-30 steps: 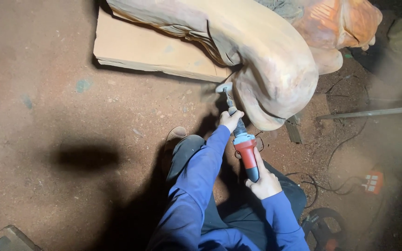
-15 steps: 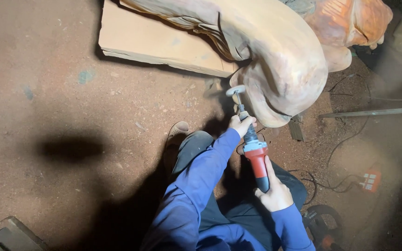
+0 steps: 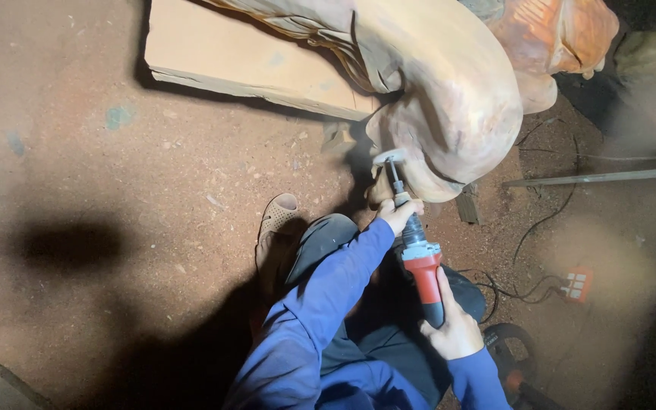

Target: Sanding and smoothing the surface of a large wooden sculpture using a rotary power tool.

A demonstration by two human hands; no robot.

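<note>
Red grinder [image 3: 423,269] long axis near-far, disc touching wood carving [image 3: 449,99]; left hand [image 3: 398,214] fingers wrapped round neck, right hand [image 3: 449,330] clasps rear.

Bare dirt floor [image 3: 115,190] lies open leftward; the wooden carving [image 3: 449,106] blocks the right.

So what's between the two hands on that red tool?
In the head view, the left hand grips the tool's dark neck and the right hand its rear. Between them shows the red grinder, its silver collar and red body.
</note>
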